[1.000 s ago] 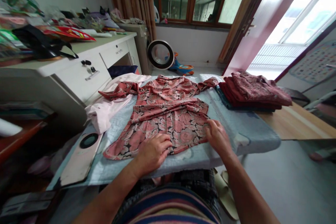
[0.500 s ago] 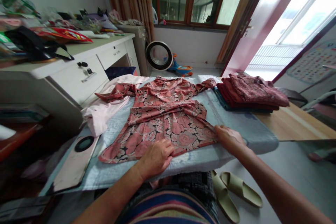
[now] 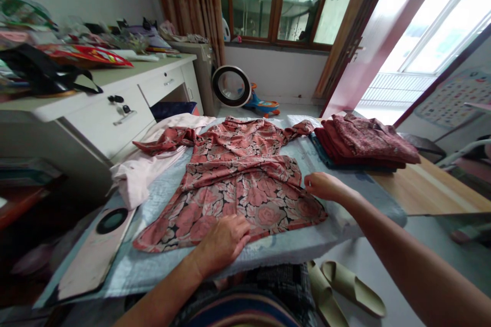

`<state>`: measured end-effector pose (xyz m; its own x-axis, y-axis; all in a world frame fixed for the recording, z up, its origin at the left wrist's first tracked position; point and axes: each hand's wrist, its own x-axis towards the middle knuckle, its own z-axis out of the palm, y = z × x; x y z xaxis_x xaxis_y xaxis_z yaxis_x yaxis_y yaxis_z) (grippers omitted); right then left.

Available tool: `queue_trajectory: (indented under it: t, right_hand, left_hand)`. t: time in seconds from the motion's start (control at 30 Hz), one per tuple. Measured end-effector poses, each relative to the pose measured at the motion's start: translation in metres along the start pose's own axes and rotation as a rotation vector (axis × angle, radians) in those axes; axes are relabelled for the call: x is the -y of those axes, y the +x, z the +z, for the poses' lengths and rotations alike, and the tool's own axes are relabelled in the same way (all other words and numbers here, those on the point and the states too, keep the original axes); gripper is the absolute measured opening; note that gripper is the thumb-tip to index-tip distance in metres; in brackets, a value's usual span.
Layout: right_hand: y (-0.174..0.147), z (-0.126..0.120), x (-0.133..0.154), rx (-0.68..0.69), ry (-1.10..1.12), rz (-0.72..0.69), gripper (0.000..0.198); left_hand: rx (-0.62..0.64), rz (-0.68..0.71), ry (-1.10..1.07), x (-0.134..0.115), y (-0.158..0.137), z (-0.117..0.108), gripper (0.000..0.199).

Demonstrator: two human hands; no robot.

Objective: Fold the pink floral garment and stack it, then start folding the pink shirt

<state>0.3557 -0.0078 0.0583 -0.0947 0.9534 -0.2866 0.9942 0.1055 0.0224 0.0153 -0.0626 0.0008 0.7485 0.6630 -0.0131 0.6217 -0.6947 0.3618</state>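
Note:
A red-and-grey floral blouse lies spread out, its hem towards me and its sleeves stretched to both sides. Across its middle the fabric is bunched into a raised fold. My left hand rests on the front hem near the centre, fingers curled down onto the cloth, their tips hidden. At the right side edge, just below the fold, my right hand has its fingers closed together against the fabric; a ring shows on one finger. The lower right corner of the blouse lies loose below that hand.
Folded dark red and teal clothes are stacked at right. A pale pink garment and a phone lie at left on the blue cover. A cluttered white desk stands left; green slippers lie on the floor.
My right hand has let go of the blouse's lower right corner and moved up along its side edge towards the fold. The left hand stays on the hem.

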Motion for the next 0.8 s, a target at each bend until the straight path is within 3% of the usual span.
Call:
queue_trajectory:
  t: [0.1,0.2,0.3,0.4,0.57,0.67,0.8]
  right_hand:
    - [0.034,0.001,-0.002,-0.19,0.059,0.006,0.025]
    - [0.065,0.01,-0.001,-0.31,0.135,0.117,0.037]
    - [0.086,0.017,0.002,-0.356,0.231,0.199,0.052]
    - [0.093,0.018,0.003,-0.343,0.361,0.206,0.057]
    - [0.083,0.012,0.0,-0.371,0.467,0.161,0.034]
    - [0.064,0.015,-0.005,-0.453,0.531,0.065,0.023]
    - [0.024,0.028,-0.008,-0.465,0.691,-0.02,0.021]
  left_hand:
    - [-0.028,0.013,-0.063,0.005,0.002,-0.002,0.012]
    - [-0.134,0.007,-0.076,0.024,0.011,-0.014,0.013]
    - [-0.316,-0.086,0.021,0.063,0.027,-0.03,0.014]
    - [-0.428,-0.259,0.171,0.109,0.047,-0.041,0.028]
    - [-0.322,-0.471,0.253,0.157,0.074,-0.051,0.038]
    - [-0.24,-0.532,0.259,0.162,0.079,-0.057,0.04]
    - [-0.229,-0.455,0.302,0.149,0.067,-0.068,0.035]
